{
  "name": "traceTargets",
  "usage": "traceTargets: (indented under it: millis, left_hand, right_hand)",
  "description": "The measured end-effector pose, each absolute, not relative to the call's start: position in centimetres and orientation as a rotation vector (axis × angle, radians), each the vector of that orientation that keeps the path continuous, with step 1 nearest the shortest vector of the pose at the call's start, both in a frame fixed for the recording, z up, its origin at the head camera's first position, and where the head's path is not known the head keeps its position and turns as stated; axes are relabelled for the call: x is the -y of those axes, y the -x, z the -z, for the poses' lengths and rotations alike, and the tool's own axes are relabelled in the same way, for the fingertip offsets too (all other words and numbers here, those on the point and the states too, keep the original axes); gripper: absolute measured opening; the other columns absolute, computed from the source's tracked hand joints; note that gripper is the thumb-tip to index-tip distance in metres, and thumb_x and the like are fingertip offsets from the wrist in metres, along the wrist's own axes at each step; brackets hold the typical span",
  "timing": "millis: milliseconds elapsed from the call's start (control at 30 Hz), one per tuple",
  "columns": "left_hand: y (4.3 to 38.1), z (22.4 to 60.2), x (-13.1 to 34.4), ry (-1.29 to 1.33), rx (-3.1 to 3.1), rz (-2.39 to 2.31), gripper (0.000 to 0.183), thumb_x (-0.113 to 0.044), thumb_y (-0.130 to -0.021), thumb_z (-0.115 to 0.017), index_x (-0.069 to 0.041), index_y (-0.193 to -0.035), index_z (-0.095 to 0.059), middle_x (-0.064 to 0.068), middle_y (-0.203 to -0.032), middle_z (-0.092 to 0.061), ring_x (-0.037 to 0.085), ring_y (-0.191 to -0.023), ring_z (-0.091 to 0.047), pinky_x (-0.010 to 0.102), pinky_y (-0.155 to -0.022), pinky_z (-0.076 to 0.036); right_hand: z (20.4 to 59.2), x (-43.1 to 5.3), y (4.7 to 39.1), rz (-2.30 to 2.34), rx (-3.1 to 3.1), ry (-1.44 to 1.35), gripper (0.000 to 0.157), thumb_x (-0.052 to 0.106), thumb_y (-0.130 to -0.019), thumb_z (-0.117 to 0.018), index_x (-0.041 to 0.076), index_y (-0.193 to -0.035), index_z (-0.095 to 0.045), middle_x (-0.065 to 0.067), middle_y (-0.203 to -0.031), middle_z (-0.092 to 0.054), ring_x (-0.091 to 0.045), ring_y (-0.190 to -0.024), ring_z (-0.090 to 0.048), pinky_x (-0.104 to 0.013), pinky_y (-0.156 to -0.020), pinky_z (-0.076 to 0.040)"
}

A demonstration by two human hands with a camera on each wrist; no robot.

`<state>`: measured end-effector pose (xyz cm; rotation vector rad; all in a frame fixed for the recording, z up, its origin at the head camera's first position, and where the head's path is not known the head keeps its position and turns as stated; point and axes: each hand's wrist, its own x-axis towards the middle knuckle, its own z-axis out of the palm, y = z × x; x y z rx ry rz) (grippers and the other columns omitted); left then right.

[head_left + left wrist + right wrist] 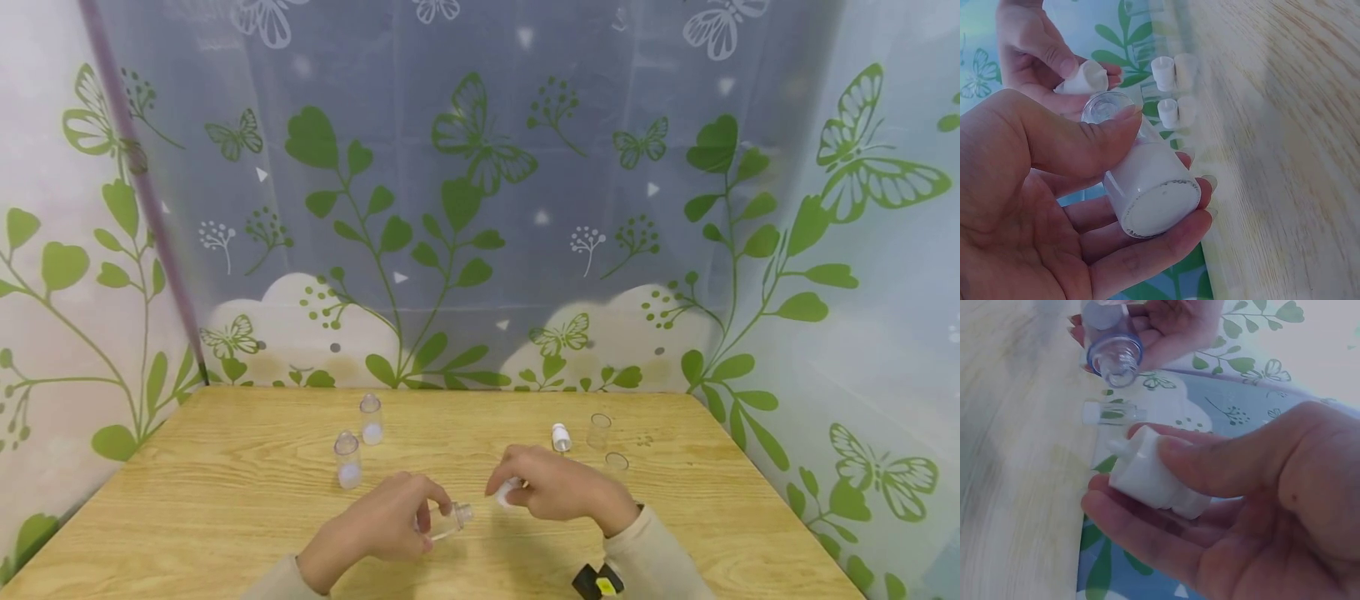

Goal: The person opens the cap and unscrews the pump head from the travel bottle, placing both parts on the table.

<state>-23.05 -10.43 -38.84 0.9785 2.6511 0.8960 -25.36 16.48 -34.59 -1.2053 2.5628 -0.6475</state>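
Observation:
My left hand (411,517) grips a small clear bottle (452,520) low over the wooden table (225,492), tilted with its open neck toward the right. Seen from the left wrist, thumb and fingers wrap the bottle (1150,184), whose white base faces the camera. Just right of it, my right hand (534,487) pinches a white pump cap (507,494) between thumb and fingers. The right wrist view shows that cap (1155,479) lying across my fingers under the thumb, a short way from the bottle's open mouth (1114,359). Cap and bottle are apart.
Two capped clear bottles (371,419) (347,459) stand left of centre on the table. Behind my right hand are another white pump cap (560,437) and two clear covers (599,430) (617,461). A leaf-printed curtain encloses the table on three sides.

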Motion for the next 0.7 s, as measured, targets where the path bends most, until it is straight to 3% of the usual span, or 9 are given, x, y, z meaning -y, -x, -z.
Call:
traceTargets:
  millis: [167,267,400,700]
  left_hand:
    - [23.0,38.8,10.4,-0.981,-2.652,-0.906,0.04,0.006,-0.073,-0.076,-0.003,-0.112,-0.075,0.007,-0.082,-0.073,0.002,-0.067,-0.059,0.019,-0.062,-0.052]
    - [23.1,38.8,10.5,-0.979,-2.648,-0.914,0.041,0.006,-0.072,-0.076,-0.002,-0.112,-0.074,0.008,-0.082,-0.072,0.003,-0.067,-0.059,0.019,-0.062,-0.053]
    - [23.1,38.7,10.6,-0.968,-2.638,-0.92,0.041,0.007,-0.073,-0.075,-0.003,-0.113,-0.075,0.008,-0.082,-0.073,0.003,-0.068,-0.059,0.02,-0.062,-0.053]
    - [23.2,38.5,10.7,-0.953,-2.628,-0.911,0.041,0.008,-0.074,-0.074,-0.003,-0.114,-0.075,0.009,-0.084,-0.074,0.006,-0.07,-0.062,0.022,-0.062,-0.053]
  right_hand:
    - [34.1,-17.3,25.6,0.65,-2.589,1.145,0.022,0.003,-0.098,-0.066,0.009,-0.117,-0.074,-0.009,-0.117,-0.071,-0.017,-0.101,-0.068,-0.023,-0.082,-0.057]
    - [33.8,-17.7,25.6,0.641,-2.624,1.122,0.024,0.004,-0.096,-0.07,0.006,-0.119,-0.07,-0.011,-0.117,-0.072,-0.013,-0.09,-0.069,-0.023,-0.076,-0.056]
    - [33.6,-18.2,25.6,0.66,-2.636,1.018,0.028,0.005,-0.093,-0.073,0.007,-0.12,-0.065,-0.008,-0.102,-0.071,-0.007,-0.07,-0.056,-0.024,-0.067,-0.048]
    - [34.1,-18.9,25.4,0.689,-2.67,0.847,0.015,0.008,-0.091,-0.077,0.003,-0.104,-0.071,-0.003,-0.089,-0.068,-0.009,-0.072,-0.058,-0.027,-0.064,-0.049]
